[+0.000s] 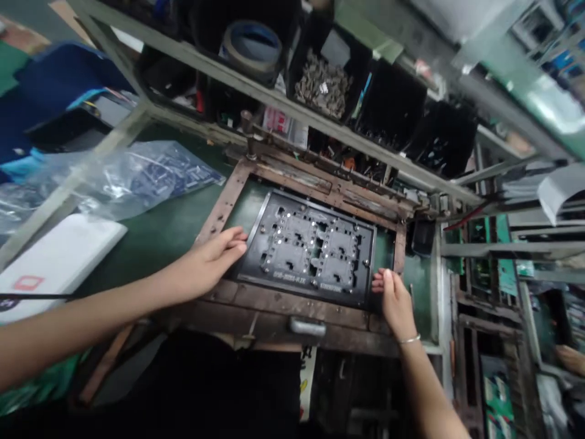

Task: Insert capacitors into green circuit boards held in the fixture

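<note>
A black rectangular fixture plate (311,247) with several recessed pockets lies inside a rusty brown metal frame (256,305) on the green bench. My left hand (208,262) rests at the plate's left edge, fingers stretched along it. My right hand (395,299) touches the plate's near right corner, with its thumb and fingertips at the edge. A thin bracelet sits on my right wrist. Whether the plate is lifted or lying flat I cannot tell.
A metal handle (307,327) is on the frame's front rail. Black bins (324,79) with small parts and a tape roll (252,46) stand on the shelf above. A clear plastic bag (137,174) and a white box (55,259) lie at the left. Another person's hand (571,360) shows at far right.
</note>
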Action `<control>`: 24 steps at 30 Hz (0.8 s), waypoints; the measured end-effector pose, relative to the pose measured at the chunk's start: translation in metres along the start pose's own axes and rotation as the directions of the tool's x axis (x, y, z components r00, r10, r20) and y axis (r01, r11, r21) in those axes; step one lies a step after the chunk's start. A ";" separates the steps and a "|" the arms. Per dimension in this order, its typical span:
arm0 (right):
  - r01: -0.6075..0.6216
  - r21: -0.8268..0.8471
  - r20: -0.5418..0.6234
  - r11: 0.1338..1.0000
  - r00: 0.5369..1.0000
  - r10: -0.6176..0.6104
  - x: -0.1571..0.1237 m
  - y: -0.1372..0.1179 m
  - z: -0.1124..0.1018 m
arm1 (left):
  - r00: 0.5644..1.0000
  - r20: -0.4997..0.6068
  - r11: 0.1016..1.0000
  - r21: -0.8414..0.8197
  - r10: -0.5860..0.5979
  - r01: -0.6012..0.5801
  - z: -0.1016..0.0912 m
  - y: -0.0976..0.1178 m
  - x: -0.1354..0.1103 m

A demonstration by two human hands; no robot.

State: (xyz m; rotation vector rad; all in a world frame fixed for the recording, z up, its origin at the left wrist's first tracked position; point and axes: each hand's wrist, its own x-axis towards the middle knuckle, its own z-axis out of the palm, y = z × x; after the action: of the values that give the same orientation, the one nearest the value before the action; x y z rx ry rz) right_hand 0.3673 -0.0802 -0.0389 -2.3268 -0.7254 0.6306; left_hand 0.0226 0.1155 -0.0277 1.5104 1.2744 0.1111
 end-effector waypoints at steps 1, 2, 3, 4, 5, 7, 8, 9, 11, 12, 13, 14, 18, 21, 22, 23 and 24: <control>0.016 -0.024 0.002 1.000 1.000 -0.015 -0.003 -0.001 -0.002 | 0.999 0.013 0.998 0.054 0.033 -0.034 -0.001 0.000 -0.002; 0.033 -0.055 0.004 0.998 0.999 -0.033 -0.005 -0.001 -0.003 | 0.998 0.032 0.993 0.102 0.056 -0.059 -0.001 -0.001 -0.004; 0.050 -0.088 0.006 0.995 0.999 -0.050 -0.008 -0.002 -0.004 | 0.996 0.054 0.987 0.141 0.064 -0.071 -0.001 -0.002 -0.004; 0.069 -0.123 0.016 0.990 0.998 -0.067 -0.010 -0.003 -0.005 | 0.996 0.073 0.983 0.171 0.060 -0.072 -0.001 -0.003 -0.003; 0.091 -0.159 0.032 0.983 0.996 -0.087 -0.011 -0.004 -0.004 | 0.996 0.080 0.980 0.190 0.049 -0.064 0.000 -0.003 -0.002; 0.148 -0.224 0.067 0.963 0.988 -0.136 -0.014 -0.005 -0.002 | 0.998 0.064 0.980 0.198 0.022 -0.034 0.003 -0.001 0.002; 0.175 -0.249 0.078 0.952 0.984 -0.161 -0.015 -0.005 0.000 | 0.999 0.046 0.984 0.181 0.001 -0.010 0.004 0.002 0.004; 0.197 -0.268 0.085 0.943 0.980 -0.180 -0.016 -0.005 0.003 | 0.999 0.026 0.989 0.148 -0.024 0.020 0.006 0.004 0.007; 0.213 -0.281 0.083 0.936 0.977 -0.197 -0.016 -0.002 0.008 | 0.997 -0.018 0.996 0.052 -0.078 0.079 0.010 0.011 0.012; 0.212 -0.277 0.080 0.937 0.977 -0.197 -0.015 0.000 0.010 | 0.994 -0.048 0.995 0.000 -0.098 0.098 0.011 0.014 0.014; 0.209 -0.270 0.075 0.940 0.978 -0.195 -0.014 0.002 0.012 | 0.991 -0.083 0.993 -0.046 -0.109 0.105 0.012 0.016 0.016; 0.204 -0.260 0.070 0.944 0.979 -0.192 -0.014 0.005 0.014 | 0.987 -0.115 0.991 -0.084 -0.111 0.102 0.013 0.017 0.018; 0.178 -0.226 0.052 0.958 0.984 -0.171 -0.013 0.011 0.019 | 0.982 -0.149 0.966 -0.248 -0.114 0.074 0.014 0.015 0.025; 0.168 -0.217 0.042 0.962 0.986 -0.163 -0.014 0.011 0.022 | 0.981 -0.143 0.930 -0.360 -0.133 0.074 0.016 0.010 0.029; 0.170 -0.214 0.037 0.962 0.985 -0.166 -0.014 0.010 0.023 | 0.981 -0.143 0.924 -0.375 -0.134 0.072 0.017 0.008 0.030; 0.174 -0.212 0.033 0.962 0.985 -0.171 -0.014 0.009 0.023 | 0.981 -0.141 0.922 -0.382 -0.130 0.067 0.018 0.006 0.031; 0.179 -0.210 0.031 0.961 0.984 -0.177 -0.014 0.008 0.023 | 0.982 -0.140 0.921 -0.385 -0.125 0.062 0.018 0.004 0.031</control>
State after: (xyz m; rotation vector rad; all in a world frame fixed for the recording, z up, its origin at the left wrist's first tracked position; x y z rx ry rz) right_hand 0.3459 -0.0851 -0.0567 -2.4145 -1.0392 0.5075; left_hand 0.0503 0.1274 -0.0481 1.1216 1.3618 0.4028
